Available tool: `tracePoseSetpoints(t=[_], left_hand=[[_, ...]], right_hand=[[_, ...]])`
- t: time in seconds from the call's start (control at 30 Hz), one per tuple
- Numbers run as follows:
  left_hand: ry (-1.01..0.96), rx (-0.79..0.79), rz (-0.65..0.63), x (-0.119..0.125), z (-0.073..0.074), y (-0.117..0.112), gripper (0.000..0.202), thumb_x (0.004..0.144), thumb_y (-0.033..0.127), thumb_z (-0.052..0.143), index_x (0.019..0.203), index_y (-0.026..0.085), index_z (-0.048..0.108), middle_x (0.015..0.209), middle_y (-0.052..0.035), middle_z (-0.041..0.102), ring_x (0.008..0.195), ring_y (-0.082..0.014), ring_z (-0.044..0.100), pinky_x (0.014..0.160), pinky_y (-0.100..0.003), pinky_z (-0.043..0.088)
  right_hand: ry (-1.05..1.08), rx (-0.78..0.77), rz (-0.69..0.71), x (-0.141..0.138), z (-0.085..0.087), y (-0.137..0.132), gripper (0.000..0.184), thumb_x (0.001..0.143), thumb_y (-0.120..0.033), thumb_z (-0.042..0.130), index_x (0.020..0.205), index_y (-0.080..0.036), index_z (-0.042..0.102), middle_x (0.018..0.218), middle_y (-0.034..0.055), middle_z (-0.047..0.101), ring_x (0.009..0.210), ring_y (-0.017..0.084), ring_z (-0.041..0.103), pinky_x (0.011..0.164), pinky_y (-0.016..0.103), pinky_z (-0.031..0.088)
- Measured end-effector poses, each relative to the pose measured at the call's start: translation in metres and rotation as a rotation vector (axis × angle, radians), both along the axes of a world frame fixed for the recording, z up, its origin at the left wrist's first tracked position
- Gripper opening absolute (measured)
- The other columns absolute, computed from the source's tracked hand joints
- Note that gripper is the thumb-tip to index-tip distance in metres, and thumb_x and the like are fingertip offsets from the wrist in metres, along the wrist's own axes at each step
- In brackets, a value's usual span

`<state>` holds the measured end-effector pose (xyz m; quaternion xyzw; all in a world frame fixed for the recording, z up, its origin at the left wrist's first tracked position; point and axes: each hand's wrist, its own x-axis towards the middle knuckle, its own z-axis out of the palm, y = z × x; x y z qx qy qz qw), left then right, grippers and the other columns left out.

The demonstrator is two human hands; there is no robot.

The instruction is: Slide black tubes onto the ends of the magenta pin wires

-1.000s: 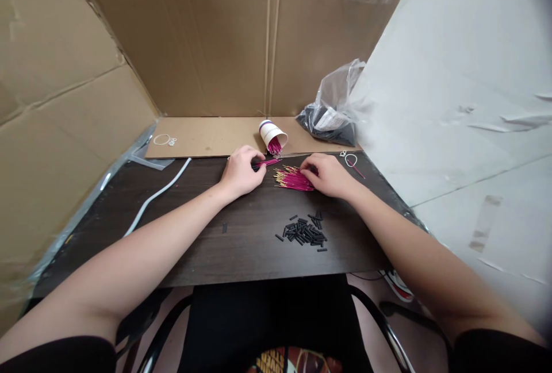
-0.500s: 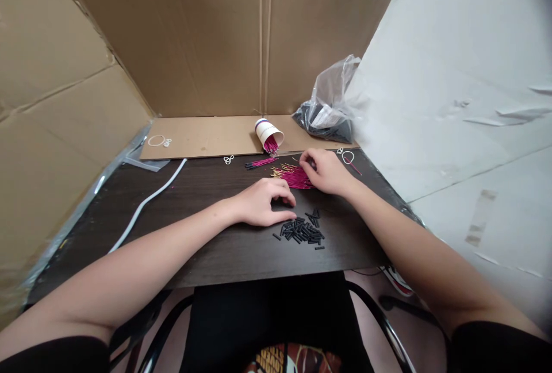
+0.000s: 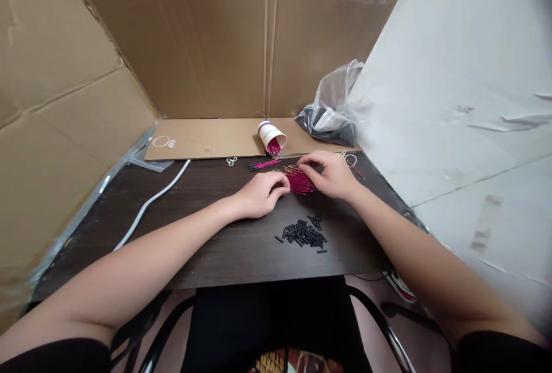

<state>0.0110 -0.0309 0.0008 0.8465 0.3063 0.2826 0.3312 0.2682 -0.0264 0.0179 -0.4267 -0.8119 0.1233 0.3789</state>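
**Both hands at the pink pin pile**

Left hand (image 3: 259, 195) curled, fingertips pinched together at the pile's 8 o'clock edge; what it pinches is too small to tell, prob. a black sleeve. Right hand (image 3: 330, 175) lies on the pins (image 3: 298, 180), thumb & forefinger nipping some, covering the pile's right side. Black sleeves (image 3: 304, 233) at 6 o'clock, near. Small pin bundle (image 3: 264, 164) at 11. Tipped cup (image 3: 271, 134) w/ pins at 12. Bag (image 3: 332, 114) at 1. White cord (image 3: 150, 200) at 9, well apart.
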Motion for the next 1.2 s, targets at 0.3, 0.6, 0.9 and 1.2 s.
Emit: tracePoseSetpoints(t=[0.3, 0.6, 0.9, 1.2], left_hand=[[-0.355, -0.511, 0.188, 0.0, -0.008, 0.024, 0.013, 0.099, 0.019, 0.075, 0.109, 0.013, 0.078, 0.086, -0.0088, 0.079, 0.066, -0.0131, 0.066, 0.065, -0.029, 0.056], [-0.384, -0.584, 0.179, 0.0, -0.005, 0.022, 0.01, 0.102, 0.02, 0.075, 0.1, 0.011, 0.08, 0.086, -0.0104, 0.081, 0.067, -0.0148, 0.074, 0.068, -0.031, 0.064], [-0.367, -0.557, 0.141, 0.0, -0.008, 0.022, 0.013, 0.103, 0.021, 0.075, 0.104, 0.009, 0.081, 0.089, -0.0112, 0.082, 0.067, -0.0138, 0.074, 0.069, -0.029, 0.063], [-0.374, -0.532, 0.122, 0.0, -0.009, 0.023, 0.013, 0.103, 0.021, 0.075, 0.103, 0.01, 0.08, 0.088, -0.0108, 0.081, 0.067, -0.0139, 0.073, 0.068, -0.029, 0.062]], right_hand=[[-0.012, -0.01, 0.068, -0.006, 0.005, -0.012, 0.016, 0.106, -0.032, 0.063, 0.1, -0.021, 0.074, 0.084, 0.0038, 0.078, 0.069, 0.017, 0.065, 0.07, 0.034, 0.051], [-0.051, -0.043, 0.099, -0.006, -0.003, -0.008, 0.015, 0.105, -0.028, 0.064, 0.101, -0.019, 0.076, 0.078, 0.0017, 0.073, 0.062, 0.014, 0.06, 0.065, 0.031, 0.047], [-0.063, -0.047, 0.151, -0.01, -0.003, -0.008, 0.014, 0.105, -0.025, 0.064, 0.101, -0.018, 0.075, 0.08, 0.0022, 0.075, 0.064, 0.013, 0.06, 0.065, 0.029, 0.047], [-0.059, -0.012, 0.129, -0.007, -0.003, -0.008, 0.014, 0.105, -0.025, 0.063, 0.1, -0.018, 0.074, 0.075, 0.001, 0.071, 0.061, 0.013, 0.058, 0.063, 0.028, 0.044]])
